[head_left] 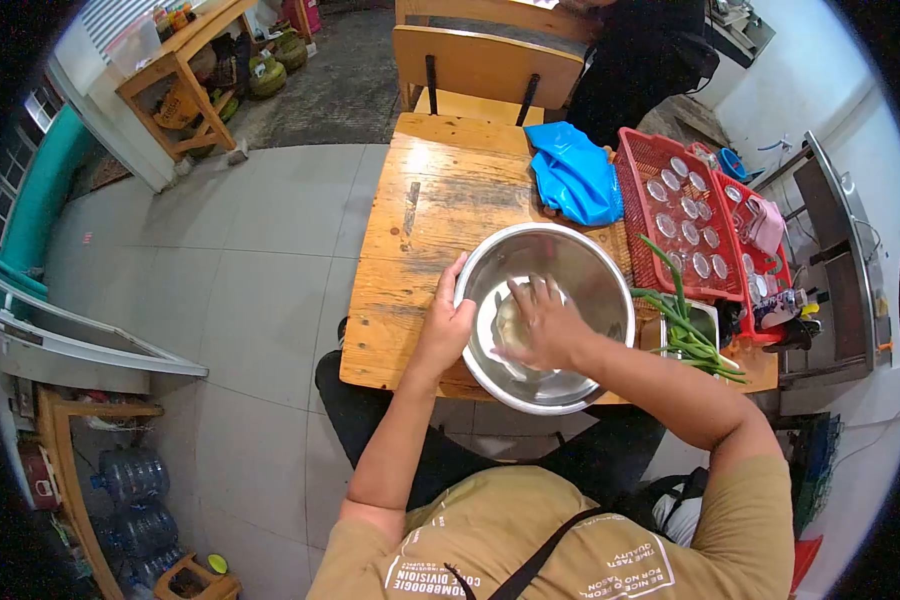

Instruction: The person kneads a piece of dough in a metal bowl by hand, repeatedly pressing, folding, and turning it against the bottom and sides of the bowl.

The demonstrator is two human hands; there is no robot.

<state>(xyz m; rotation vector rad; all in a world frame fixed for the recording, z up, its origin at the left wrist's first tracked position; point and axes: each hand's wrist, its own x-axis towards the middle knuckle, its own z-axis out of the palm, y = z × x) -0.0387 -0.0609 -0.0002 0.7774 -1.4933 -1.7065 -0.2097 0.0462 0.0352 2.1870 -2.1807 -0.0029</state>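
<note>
Sitting at the near edge of the worktop (440, 210), the steel bowl (560, 260) was held at its rim by the left hand (450, 325), fingers curled; the right hand (545, 325) was spread wide inside on something pale (505, 330). Pressed unevenly, the bowl could be tipped off.

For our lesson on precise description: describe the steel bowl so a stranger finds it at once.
Start at the wooden table. At its near edge, beside the red crates, sits the steel bowl: the only wide, round metal vessel, left hand gripping its rim.

Shiny steel bowl (582, 268) upright on wooden table (420, 220).
</note>
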